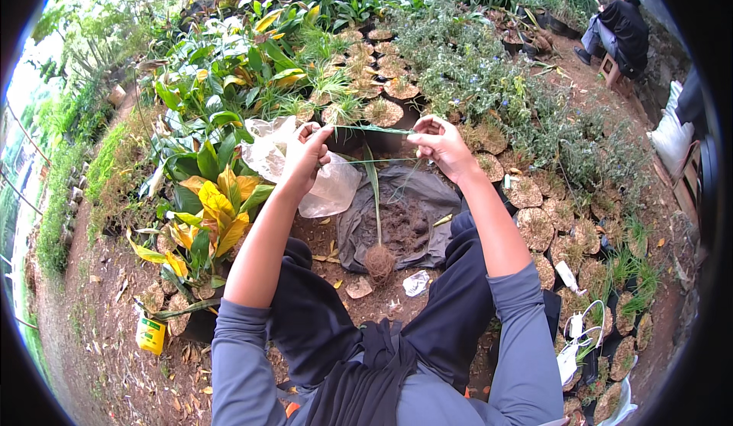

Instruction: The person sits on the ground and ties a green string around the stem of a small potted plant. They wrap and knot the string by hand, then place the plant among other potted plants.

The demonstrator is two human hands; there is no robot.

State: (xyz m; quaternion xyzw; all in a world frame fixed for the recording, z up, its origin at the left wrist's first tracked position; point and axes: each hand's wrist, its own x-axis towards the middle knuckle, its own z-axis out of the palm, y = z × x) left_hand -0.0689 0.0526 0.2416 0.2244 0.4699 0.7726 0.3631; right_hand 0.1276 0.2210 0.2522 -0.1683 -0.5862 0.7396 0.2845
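Green twine [372, 129] is stretched between my two raised hands. My left hand [309, 154] pinches one end between thumb and fingers, and my right hand [440, 144] pinches the other. A second thin strand runs lower between them, and loose loops hang below my right hand. Beneath, a plant with one long leaf [373, 188] and a round, fibre-covered root ball [379, 263] lies on a dark plastic sheet [355, 225]. Loose brown fibre [404, 223] is spread on the sheet beside it. A clear plastic bag [332, 191] lies behind my left hand.
Potted broad-leaved plants [220, 208] stand at left, with a yellow container [150, 334]. Several pots topped with brown material [535, 228] line the right, near a white bottle [567, 276] and white cable [577, 326]. Another person [621, 34] sits on a stool at upper right.
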